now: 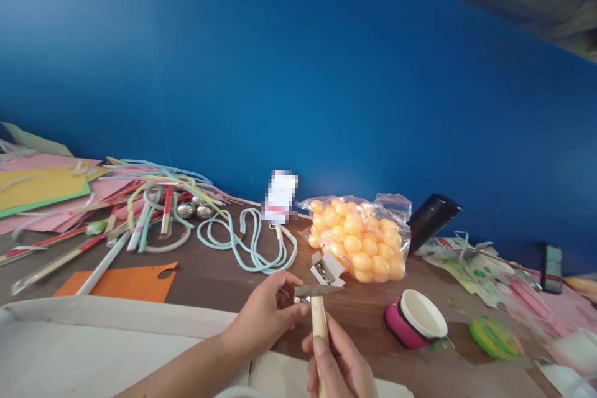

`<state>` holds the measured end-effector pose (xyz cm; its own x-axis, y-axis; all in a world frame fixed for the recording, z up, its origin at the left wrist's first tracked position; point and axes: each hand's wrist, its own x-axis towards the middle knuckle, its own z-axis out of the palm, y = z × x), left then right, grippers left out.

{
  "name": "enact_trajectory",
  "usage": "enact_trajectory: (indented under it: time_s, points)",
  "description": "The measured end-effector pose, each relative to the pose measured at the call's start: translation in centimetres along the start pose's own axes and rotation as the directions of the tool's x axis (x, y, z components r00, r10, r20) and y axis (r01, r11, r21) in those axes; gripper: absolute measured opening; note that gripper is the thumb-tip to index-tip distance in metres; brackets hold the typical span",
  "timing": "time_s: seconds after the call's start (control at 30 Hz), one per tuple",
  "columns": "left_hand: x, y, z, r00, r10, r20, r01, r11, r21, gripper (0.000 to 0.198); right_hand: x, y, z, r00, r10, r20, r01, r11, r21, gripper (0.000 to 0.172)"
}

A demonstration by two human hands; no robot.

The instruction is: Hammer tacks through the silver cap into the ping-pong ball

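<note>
My right hand [344, 362] is wrapped round the pale wooden handle of a hammer [319, 318], which stands nearly upright with its dark metal head at the top. To its left, my left hand [265, 316] pinches a small shiny silver piece [302, 298] between thumb and fingers. The hammer head overlaps that piece in view, and I cannot tell whether they touch. Just beyond the hands is a small open white box [336, 266] with little metal bits inside. A clear plastic bag of orange balls [361, 239] lies behind the box.
A pink cup with a cream inside [415, 320] and a green tape roll [495, 337] are at right. A black cylinder [433, 217] leans by the blue wall [298, 74]. Left are a light-blue cord [252, 255], silver balls [204, 209], orange paper [140, 283] and a white tray [116, 311].
</note>
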<state>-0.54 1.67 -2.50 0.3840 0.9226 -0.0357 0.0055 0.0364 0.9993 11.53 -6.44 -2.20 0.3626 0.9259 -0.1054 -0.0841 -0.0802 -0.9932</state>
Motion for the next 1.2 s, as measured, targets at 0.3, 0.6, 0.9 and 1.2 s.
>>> enact_trajectory:
  time_s: [0.3, 0.6, 0.9, 1.2]
  points:
    - [0.0, 0.0, -0.1, 1.000, 0.012, -0.019, -0.011, 0.997, 0.077, 0.030, 0.0, 0.4, 0.0, 0.998, -0.044, 0.037, 0.047, 0.996, -0.071, 0.066]
    - [0.0, -0.5, -0.1, 0.999, 0.035, -0.024, -0.034, 0.997, 0.065, 0.030, 0.1, 1.0, -0.1, 0.999, -0.047, 0.023, 0.049, 0.992, -0.113, 0.067]
    - [0.1, 0.3, -0.1, 1.000, 0.008, -0.012, -0.009, 0.996, -0.092, 0.032, 0.0, -0.1, 0.0, 0.999, -0.021, -0.031, 0.020, 0.999, -0.031, 0.065]
    - [0.5, 1.9, -1.5, 0.995, -0.096, 0.008, 0.085, 0.839, -0.537, 0.031, 0.0, -1.9, -1.0, 0.990, -0.025, -0.136, 0.031, 0.999, 0.043, 0.071]
